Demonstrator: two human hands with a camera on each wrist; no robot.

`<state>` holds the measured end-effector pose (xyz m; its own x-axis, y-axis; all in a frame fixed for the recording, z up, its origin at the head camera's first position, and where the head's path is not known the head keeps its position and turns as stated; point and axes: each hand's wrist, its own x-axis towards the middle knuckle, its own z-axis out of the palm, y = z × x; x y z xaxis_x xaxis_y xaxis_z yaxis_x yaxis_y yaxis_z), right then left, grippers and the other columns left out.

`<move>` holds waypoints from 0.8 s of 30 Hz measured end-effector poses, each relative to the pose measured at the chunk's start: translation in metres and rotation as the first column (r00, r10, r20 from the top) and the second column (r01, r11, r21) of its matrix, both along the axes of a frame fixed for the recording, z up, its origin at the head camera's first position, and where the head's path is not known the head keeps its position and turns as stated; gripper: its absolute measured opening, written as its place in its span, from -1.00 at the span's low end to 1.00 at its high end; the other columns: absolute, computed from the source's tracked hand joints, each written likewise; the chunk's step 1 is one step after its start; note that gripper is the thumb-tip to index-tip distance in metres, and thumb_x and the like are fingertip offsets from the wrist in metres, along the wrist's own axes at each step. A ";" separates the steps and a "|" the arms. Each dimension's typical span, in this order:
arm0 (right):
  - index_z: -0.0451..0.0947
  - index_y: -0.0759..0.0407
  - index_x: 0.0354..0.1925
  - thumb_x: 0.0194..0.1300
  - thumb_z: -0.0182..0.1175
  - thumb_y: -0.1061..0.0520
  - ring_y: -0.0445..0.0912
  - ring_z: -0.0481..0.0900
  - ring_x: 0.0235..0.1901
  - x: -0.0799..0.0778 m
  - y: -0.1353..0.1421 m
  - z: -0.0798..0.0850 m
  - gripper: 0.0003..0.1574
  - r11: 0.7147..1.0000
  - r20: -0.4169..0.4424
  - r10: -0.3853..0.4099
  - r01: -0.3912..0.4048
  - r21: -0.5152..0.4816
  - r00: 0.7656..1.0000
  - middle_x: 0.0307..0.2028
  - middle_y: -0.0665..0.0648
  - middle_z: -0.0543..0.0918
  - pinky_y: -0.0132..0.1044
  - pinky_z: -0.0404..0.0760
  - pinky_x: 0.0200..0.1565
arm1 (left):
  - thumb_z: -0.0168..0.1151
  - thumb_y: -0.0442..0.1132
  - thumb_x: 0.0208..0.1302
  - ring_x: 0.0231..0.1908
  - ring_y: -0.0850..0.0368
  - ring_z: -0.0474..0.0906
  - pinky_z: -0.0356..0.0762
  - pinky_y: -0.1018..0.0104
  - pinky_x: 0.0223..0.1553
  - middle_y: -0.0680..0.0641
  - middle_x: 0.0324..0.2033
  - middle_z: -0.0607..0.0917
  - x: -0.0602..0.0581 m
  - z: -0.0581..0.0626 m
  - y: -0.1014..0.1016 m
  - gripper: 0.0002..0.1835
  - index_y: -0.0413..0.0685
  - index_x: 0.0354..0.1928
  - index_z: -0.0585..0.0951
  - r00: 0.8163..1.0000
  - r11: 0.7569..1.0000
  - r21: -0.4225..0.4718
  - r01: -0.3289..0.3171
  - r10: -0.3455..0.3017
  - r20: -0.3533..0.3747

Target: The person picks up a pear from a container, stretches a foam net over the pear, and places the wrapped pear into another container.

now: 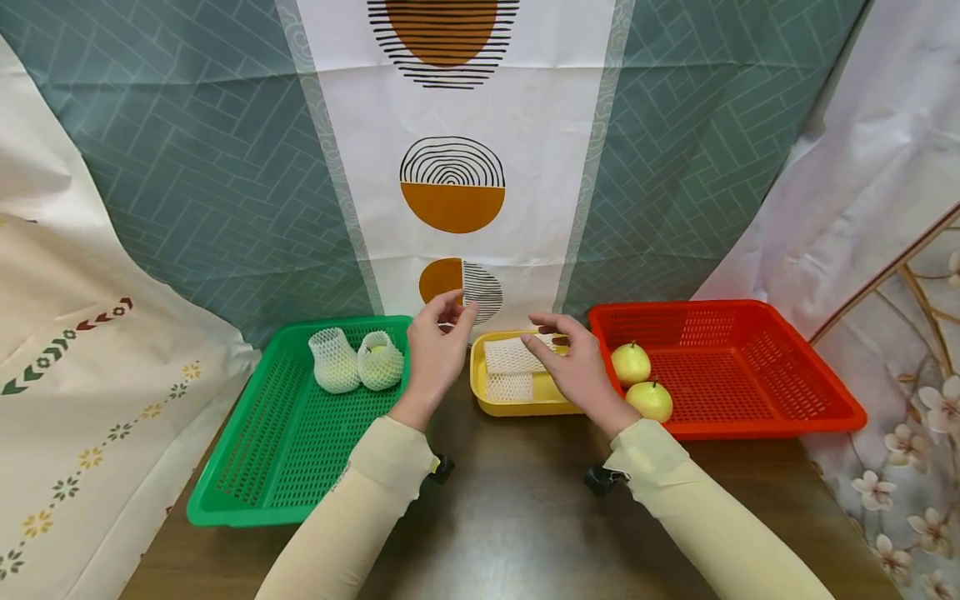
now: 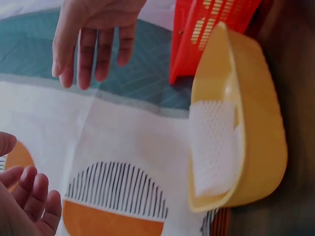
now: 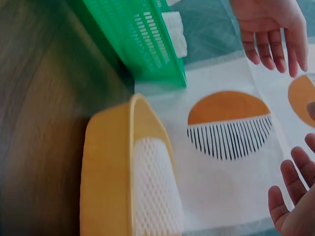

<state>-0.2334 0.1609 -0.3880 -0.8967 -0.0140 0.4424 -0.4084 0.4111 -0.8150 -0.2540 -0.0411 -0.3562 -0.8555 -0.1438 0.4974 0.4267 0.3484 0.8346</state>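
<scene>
Both hands hover over the table with nothing in them. My left hand (image 1: 440, 346) is between the green basket and the yellow bin, its fingers loosely bent. Above the yellow bin's right side is my right hand (image 1: 573, 367), fingers relaxed and apart from the thumb. The yellow bin (image 1: 525, 409) contains white foam net sleeves (image 1: 513, 356), lying flat. In the green basket (image 1: 281, 425), two pears sit in foam nets; one netted pear (image 1: 380, 364) is close to my left hand. Two bare yellow-green pears (image 1: 631, 364) lie at the left end of the red basket (image 1: 720, 367).
A brown wooden table (image 1: 510, 500) carries the baskets and bin. Behind them hangs a patterned curtain (image 1: 450, 108), nearly touching the baskets' far edges. Printed cloths (image 1: 82, 375) hang at the left and right sides.
</scene>
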 end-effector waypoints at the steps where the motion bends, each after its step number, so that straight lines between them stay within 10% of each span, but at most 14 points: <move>1: 0.53 -0.17 0.05 0.16 0.23 -0.24 -0.05 0.50 0.00 0.000 0.004 0.000 -0.50 1.000 -0.002 -0.009 0.009 0.004 1.000 0.03 -0.05 0.59 0.02 0.45 0.06 | 0.24 0.00 0.20 -0.33 0.23 0.53 0.56 0.31 -0.25 0.06 -0.35 0.66 0.001 -0.003 0.003 -0.68 0.10 -0.03 0.63 1.000 1.000 0.003 0.013 -0.013 0.005; 24: 0.34 -0.07 0.25 0.09 0.20 -0.37 0.03 0.40 0.14 0.015 0.135 -0.023 -0.17 0.953 0.199 -0.264 0.224 0.203 0.944 0.17 0.06 0.48 0.07 0.44 0.11 | 0.34 0.00 0.12 -0.38 0.32 0.51 0.57 0.43 -0.33 0.13 -0.41 0.61 0.030 -0.072 0.106 -0.73 0.17 -0.13 0.70 0.941 0.944 -0.014 0.330 -0.327 0.091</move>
<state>-0.2180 0.2960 -0.4106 -0.9571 0.1587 0.2426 -0.0948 0.6197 -0.7791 -0.2243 0.0644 -0.4278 -0.8926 0.1657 0.4192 0.4481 0.2257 0.8650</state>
